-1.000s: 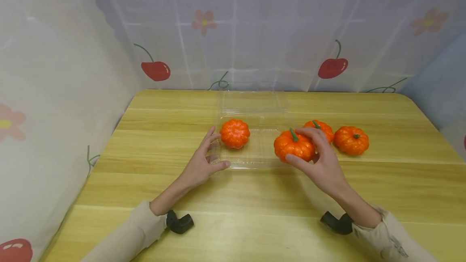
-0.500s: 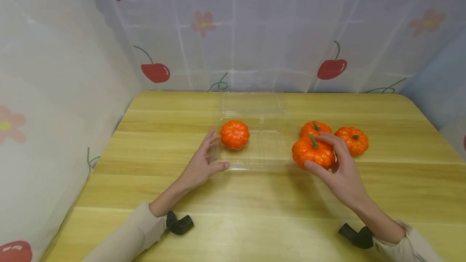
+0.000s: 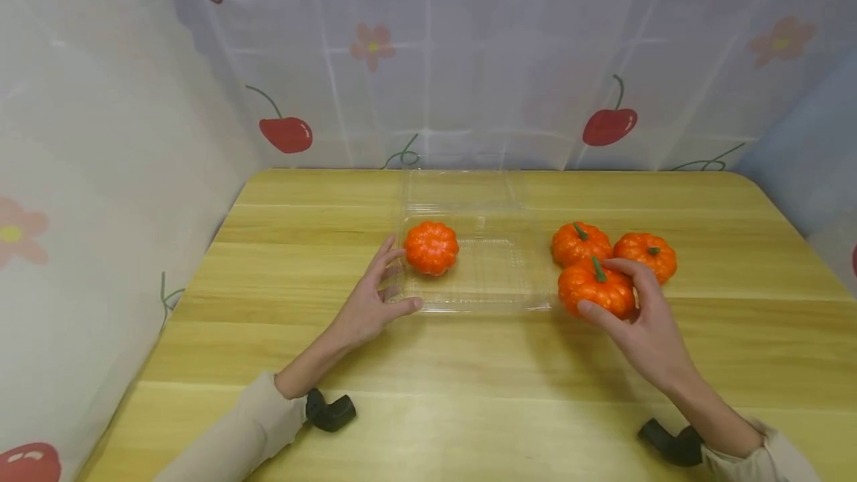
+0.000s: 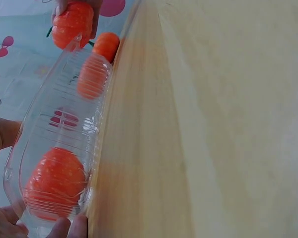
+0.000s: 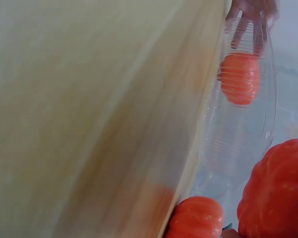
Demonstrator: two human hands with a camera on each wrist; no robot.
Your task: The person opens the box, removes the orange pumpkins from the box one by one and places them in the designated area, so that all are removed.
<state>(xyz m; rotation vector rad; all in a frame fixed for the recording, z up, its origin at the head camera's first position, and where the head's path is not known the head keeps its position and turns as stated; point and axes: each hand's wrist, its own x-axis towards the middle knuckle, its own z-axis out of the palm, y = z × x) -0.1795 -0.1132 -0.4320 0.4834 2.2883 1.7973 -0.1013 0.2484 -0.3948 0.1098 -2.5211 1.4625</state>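
My right hand [image 3: 646, 318] holds a small glossy orange pumpkin [image 3: 596, 290] with a green stem, its thumb in front and fingers on the far right side. In the right wrist view this held pumpkin [image 5: 278, 193] fills the lower right corner. A clear plastic clamshell box [image 3: 495, 296] lies with its lid folded back. One pumpkin [image 3: 431, 248] sits in the box's left half, no stem showing. My left hand [image 3: 368, 307] rests at the box's left end, thumb along the front rim and fingers spread by the side wall.
Two more pumpkins with green stems stand right of the box: one [image 3: 579, 244] just behind the held pumpkin, another [image 3: 648, 255] farther right. The wooden table [image 3: 469, 400] meets a patterned cloth [image 3: 469, 58] behind. A black device [image 3: 329, 409] is worn on each wrist.
My right hand has moved right and toward me with the pumpkin, from over the box's right end to in front of the two pumpkins. The left hand has stayed at the box.
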